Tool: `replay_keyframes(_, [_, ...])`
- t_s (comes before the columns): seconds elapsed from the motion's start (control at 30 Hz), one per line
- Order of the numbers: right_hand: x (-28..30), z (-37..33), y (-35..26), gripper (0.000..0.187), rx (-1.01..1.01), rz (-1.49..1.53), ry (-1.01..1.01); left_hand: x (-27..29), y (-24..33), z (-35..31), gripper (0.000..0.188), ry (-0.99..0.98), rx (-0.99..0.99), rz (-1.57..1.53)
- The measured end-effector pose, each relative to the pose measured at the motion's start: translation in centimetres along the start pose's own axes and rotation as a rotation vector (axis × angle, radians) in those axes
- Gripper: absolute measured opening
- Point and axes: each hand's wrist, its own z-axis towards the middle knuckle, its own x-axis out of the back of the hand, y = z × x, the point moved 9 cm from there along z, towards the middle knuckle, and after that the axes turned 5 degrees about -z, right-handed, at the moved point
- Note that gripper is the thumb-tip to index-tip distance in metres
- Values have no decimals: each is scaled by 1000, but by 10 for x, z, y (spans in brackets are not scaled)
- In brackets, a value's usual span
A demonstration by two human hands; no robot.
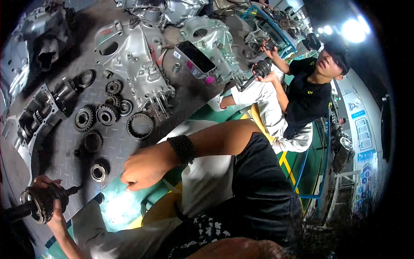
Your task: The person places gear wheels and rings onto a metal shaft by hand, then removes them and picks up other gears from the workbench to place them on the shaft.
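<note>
Left hand (55, 218) grip closed round gear shaft (38, 204) at near-left edge of the desk (114, 149), right hand (147, 167) curled, can't tell if holding anything; shaft could tip and drop if its long end overpowers that one-handed hold

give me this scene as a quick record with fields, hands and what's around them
left hand: grips a dark geared shaft at the lower left
right hand: fingers curled, near the tabletop's edge; no held thing visible
right wrist: black beaded bracelet
loose parts: gears and a large toothed ring on the dark metal tabletop
casting: silver housing beyond the gears
co-worker: seated at right, holding a second geared shaft
</note>
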Motion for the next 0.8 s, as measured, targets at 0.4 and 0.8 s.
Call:
replay_keyframes(0.4, [1,6,-1,36,37,23,-6,-6,0,-11,68,375,179,-408])
replay_keyframes(0.8, [19,22,4,19,-220,-17,104,-1,35,14,50,360,264,-599])
